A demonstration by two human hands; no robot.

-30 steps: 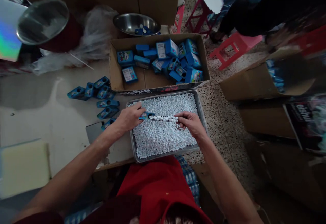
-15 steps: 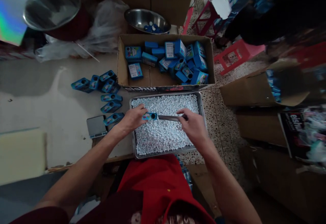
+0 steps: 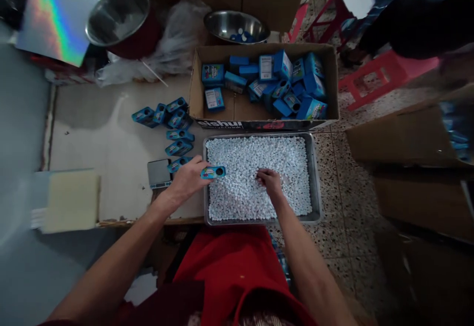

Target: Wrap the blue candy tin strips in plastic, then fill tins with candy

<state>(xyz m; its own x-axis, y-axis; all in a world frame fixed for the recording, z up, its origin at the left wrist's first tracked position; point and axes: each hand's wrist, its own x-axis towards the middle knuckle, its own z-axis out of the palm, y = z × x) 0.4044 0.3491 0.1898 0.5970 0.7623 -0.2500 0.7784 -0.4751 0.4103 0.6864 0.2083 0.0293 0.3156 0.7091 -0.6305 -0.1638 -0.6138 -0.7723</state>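
My left hand (image 3: 190, 173) is closed around a small blue box (image 3: 214, 172) with a dark round hole in its top, held over the left side of a metal tray (image 3: 315, 187). White candy pellets (image 3: 252, 197) fill the tray. My right hand (image 3: 270, 180) is pinched closed at the pellets, right of the box. The narrow metal scoop it gripped a moment ago is out of sight, apparently under the pellets. Several similar boxes (image 3: 179, 147) stand on the table left of the tray, near a small digital scale (image 3: 159, 174).
Behind the tray, an open carton (image 3: 213, 123) contains several blue boxes. A steel bowl (image 3: 218, 24) holding blue and white caps sits beyond it. Another metal bowl (image 3: 118, 20) is at the back left. Right are a red stool (image 3: 385, 76) and a large carton (image 3: 400, 128).
My right hand has moved the scoop away from the box and down into the pellets. My left hand still holds the box. The camera view has shifted left.
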